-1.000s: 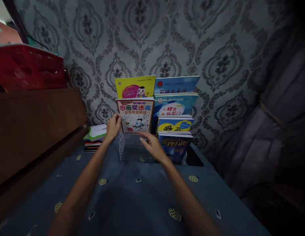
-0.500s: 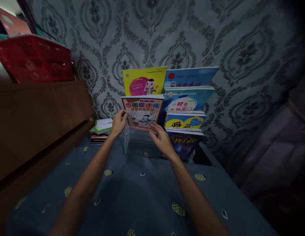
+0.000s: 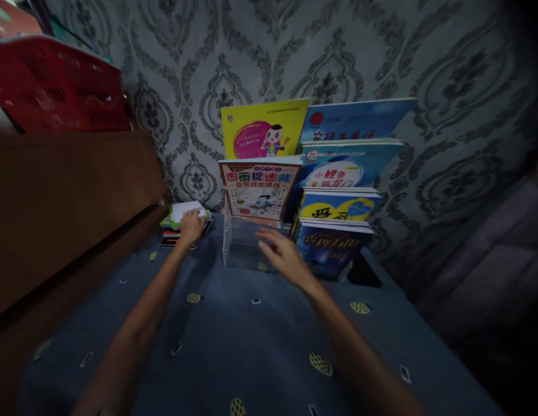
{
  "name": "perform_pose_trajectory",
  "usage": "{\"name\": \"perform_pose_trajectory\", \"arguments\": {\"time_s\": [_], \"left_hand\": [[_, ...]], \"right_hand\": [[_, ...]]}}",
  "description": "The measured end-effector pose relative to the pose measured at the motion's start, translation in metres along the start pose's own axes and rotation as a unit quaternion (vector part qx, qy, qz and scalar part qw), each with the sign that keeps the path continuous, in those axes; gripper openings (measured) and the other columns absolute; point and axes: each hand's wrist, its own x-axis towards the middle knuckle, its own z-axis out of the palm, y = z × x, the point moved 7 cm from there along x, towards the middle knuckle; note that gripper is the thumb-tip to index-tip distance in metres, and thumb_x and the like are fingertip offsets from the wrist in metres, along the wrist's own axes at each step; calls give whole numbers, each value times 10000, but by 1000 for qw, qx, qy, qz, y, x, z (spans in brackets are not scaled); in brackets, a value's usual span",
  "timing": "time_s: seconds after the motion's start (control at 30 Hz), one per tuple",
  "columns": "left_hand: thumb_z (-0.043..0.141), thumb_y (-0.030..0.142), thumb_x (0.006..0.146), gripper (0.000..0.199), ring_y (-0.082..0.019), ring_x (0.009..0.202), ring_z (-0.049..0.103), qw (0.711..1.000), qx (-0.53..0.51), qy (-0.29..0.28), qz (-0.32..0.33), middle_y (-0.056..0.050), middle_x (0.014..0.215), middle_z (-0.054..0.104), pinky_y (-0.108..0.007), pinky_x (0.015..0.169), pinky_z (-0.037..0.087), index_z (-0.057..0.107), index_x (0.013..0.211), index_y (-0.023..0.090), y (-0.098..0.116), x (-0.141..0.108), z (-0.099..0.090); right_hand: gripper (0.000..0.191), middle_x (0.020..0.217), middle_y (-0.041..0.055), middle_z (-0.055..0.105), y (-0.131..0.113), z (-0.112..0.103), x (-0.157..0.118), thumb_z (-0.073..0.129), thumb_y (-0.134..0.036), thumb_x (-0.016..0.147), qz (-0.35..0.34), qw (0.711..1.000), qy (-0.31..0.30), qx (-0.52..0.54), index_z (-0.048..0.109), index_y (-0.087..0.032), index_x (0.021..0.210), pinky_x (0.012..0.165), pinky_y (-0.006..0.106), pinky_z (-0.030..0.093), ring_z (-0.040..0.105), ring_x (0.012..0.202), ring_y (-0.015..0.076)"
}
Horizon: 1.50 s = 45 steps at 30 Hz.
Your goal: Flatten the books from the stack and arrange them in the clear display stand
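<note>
My left hand (image 3: 192, 227) is at a low stack of books (image 3: 170, 234) on the left, its fingers bent over the right edge of the top book (image 3: 186, 207), which has a white and green cover. My right hand (image 3: 282, 254) is open and holds nothing, fingers apart, in front of the lowest tier of a clear stepped stand (image 3: 240, 245). Above that tier, a brown-bordered picture book (image 3: 260, 193) leans upright in the stand. Behind it rises a yellow book (image 3: 264, 130) with a cartoon figure.
To the right, stepped rows hold a blue book (image 3: 359, 118), a teal book (image 3: 338, 167), a yellow and blue book (image 3: 338, 205) and a dark blue book (image 3: 329, 251). A black flat item (image 3: 364, 271) lies beside them. A red basket (image 3: 56, 86) sits on a brown wooden ledge (image 3: 78, 190).
My left hand has left the brown-bordered book and moved left to the low stack. My right hand has let go of that book and dropped slightly. The view has shifted a little.
</note>
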Motion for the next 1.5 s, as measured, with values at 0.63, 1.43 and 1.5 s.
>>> {"name": "perform_pose_trajectory", "arguments": {"time_s": [0.63,1.43,1.5], "left_hand": [[370,502,1003,512,-389,1355,446,970,206,-130,21,-217,1344,619,-657,1094,304,628,1249,134,-60,6,23],[366,135,968,426,-326,1182,569,958,251,-118,76,-203,1245,638,-434,973,417,561,1346,139,-35,-36,7],[334,127,974,437,-329,1186,563,956,255,-120,79,-204,1249,632,-445,974,417,555,1351,145,-31,-43,6]], "right_hand": [[304,1373,112,635,19,89,-123,465,-205,1009,-43,994,-94,-37,648,-227,1250,1081,406,526,609,1285,219],[300,1308,96,679,17,86,-124,500,-162,976,-36,995,-91,-31,678,-250,1202,1039,433,553,645,1232,232],[303,1311,103,677,14,85,-123,498,-163,977,-36,995,-91,-33,675,-247,1208,1041,444,551,641,1237,240]]}}
